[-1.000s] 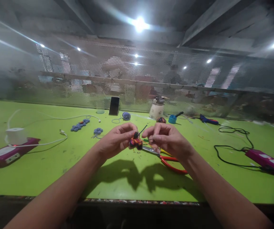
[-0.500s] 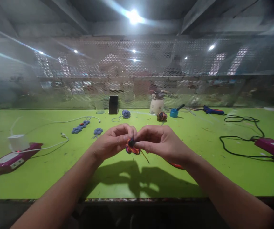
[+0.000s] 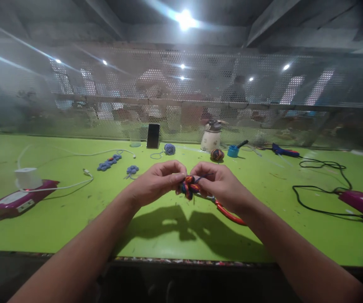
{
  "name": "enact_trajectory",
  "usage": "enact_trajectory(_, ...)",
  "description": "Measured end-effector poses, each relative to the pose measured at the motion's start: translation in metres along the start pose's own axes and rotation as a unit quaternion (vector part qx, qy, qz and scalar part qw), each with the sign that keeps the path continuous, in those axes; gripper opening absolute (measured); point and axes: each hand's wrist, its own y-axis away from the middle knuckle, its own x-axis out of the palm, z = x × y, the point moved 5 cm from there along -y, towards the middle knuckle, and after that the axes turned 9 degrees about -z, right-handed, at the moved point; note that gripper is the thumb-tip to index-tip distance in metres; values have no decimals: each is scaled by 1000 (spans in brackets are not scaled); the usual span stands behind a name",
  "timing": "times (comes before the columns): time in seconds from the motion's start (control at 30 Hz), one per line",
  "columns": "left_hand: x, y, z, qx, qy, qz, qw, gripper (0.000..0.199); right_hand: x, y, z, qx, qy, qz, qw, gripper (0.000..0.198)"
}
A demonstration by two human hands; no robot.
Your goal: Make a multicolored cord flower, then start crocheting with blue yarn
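A small multicoloured crocheted flower [image 3: 189, 187], in orange, red and dark blue yarn, is held just above the table. My left hand [image 3: 154, 184] pinches its left side between thumb and fingers. At its right side, my right hand [image 3: 224, 185] is closed in a pinch, with a dark yarn strand [image 3: 205, 176] running by the fingertips. Partly hidden beneath the right hand lies a red-handled tool [image 3: 230, 214] with a metal part. A multicoloured yarn ball [image 3: 217, 155] sits beyond the hands. Blue crocheted flowers [image 3: 109, 162] and a single blue flower [image 3: 132, 170] rest to the left.
Along the back stand a phone [image 3: 153, 136], a blue yarn ball [image 3: 169, 149], a pale bottle [image 3: 211, 136] and a blue pot [image 3: 233, 151]. A blue glue gun [image 3: 285, 150] lies right. Purple power strips [image 3: 47, 186] with cables flank both sides. A perforated screen [image 3: 181, 92] rises behind.
The flower has turned in my fingers and now shows more of its petals. Its loose strand has swung from below right to above the right fingers. More of the red-handled tool shows.
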Motion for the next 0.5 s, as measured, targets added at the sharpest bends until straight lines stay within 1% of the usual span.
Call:
enact_trajectory(0.1,-1,0,-1,8,-26,-11,1000,14,1,-2,-6,21,-18,-37,999,7)
enact_trajectory(0.2,-3,0,-3,25,-49,-31,998,15,0,-3,-11,18,-37,-73,996,10)
enact_trajectory(0.3,-4,0,-5,35,-52,-45,997,16,0,-4,-15,31,-66,-88,993,12)
enact_trajectory(0.4,-2,0,-4,27,-46,-50,997,17,0,-6,-19,64,-86,-101,989,15)
enact_trajectory(0.5,-1,-2,-2,-2,3,-68,998,14,-2,-8,-24,105,-100,-117,982,18)
